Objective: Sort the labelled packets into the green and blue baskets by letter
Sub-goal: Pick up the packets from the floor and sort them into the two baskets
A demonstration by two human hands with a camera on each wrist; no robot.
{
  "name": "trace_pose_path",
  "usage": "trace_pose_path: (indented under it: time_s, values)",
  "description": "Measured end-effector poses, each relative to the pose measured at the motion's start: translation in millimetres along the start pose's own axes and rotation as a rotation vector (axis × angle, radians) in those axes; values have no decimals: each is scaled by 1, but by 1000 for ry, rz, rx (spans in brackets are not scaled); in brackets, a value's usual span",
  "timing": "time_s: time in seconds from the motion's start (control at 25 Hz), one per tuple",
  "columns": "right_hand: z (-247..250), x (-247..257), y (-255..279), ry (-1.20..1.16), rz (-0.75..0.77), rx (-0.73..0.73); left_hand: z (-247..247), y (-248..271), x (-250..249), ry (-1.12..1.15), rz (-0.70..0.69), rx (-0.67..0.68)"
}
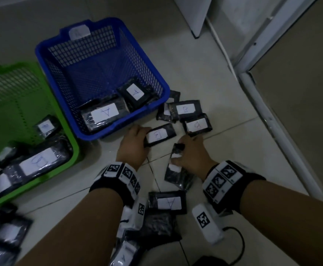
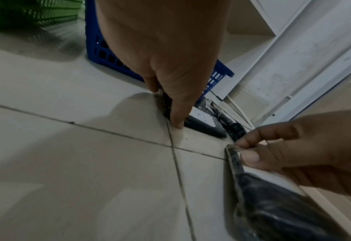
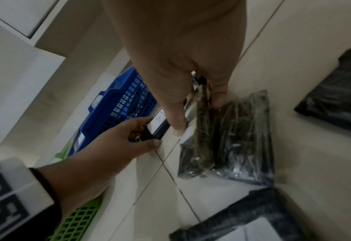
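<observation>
My left hand (image 1: 141, 135) grips the near end of a black packet labelled B (image 1: 159, 134) lying on the floor tiles in front of the blue basket (image 1: 47, 54). In the left wrist view its fingers (image 2: 175, 114) curl over that packet (image 2: 201, 126). My right hand (image 1: 183, 154) pinches a second black packet (image 1: 176, 167), tilted up on its edge so its letter is hidden; the right wrist view shows this packet (image 3: 203, 130) between thumb and fingers. The blue basket holds packets marked A (image 1: 105, 112). The green basket (image 1: 74, 150) holds packets marked B (image 1: 37, 162).
Two more B packets (image 1: 185, 110) (image 1: 197, 125) lie just beyond my hands. An A packet (image 1: 168, 202) and other black packets (image 1: 156, 225) lie between my forearms. More packets (image 1: 3, 237) sit at lower left. A white door frame (image 1: 272, 116) runs along the right.
</observation>
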State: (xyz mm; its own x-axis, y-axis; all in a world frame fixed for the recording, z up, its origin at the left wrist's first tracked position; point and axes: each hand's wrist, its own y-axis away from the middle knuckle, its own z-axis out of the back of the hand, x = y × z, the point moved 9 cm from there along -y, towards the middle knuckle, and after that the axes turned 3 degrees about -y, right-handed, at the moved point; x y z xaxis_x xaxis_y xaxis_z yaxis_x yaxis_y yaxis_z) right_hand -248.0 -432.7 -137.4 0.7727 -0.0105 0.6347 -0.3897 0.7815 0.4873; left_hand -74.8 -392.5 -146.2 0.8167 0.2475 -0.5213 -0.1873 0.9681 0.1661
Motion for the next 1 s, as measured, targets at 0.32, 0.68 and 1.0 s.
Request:
trace_pose_path:
  time_s: [0.32,0.68,1.0]
  values:
    - [28,64,-10,-382,-67,75,85,41,-6,352,134,-120]
    - [52,172,-51,-942,-56,-60,209,101,71,606,577,-822]
    - [27,151,-77,-637,-122,-289,199,104,131,455,756,-666]
